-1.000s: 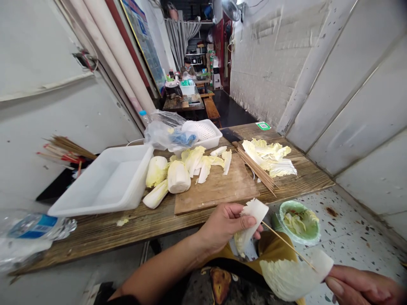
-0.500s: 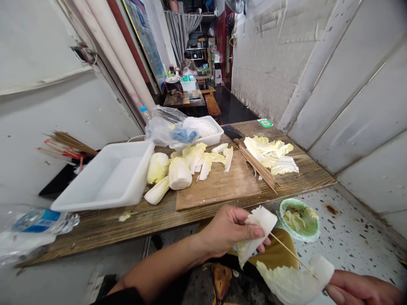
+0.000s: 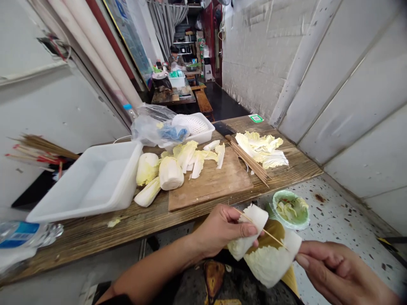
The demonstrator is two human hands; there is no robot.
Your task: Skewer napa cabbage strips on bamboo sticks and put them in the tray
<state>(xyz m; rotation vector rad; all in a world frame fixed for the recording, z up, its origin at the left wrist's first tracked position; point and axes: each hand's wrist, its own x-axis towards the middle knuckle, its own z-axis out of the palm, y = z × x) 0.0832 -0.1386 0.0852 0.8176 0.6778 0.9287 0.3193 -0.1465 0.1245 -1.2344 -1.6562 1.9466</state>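
Note:
My left hand [image 3: 218, 233] pinches a piece of napa cabbage leaf [image 3: 260, 218] between thumb and fingers, in front of the table edge. A thin bamboo skewer [image 3: 271, 237] runs across this piece, its tip showing near my left fingers. Farther along the skewer hangs a second cabbage leaf piece [image 3: 267, 264], pierced by it. My right hand [image 3: 337, 267] is closed at the skewer's other end, against that second piece; the end itself is hidden by the fingers.
On the wooden table [image 3: 203, 212] stand a cutting board [image 3: 216, 184] with cut leaves, cabbage chunks [image 3: 171, 173], a white bin [image 3: 89, 178], a bundle of skewers [image 3: 249, 161] and stacked leaves [image 3: 260, 146]. A knife [image 3: 222, 128] lies behind. A green-lined bucket [image 3: 291, 212] of scraps sits on the floor.
My right hand has moved left toward my left hand, bringing the second leaf closer. The skewer tip now shows past the left-hand leaf piece. The view has shifted slightly.

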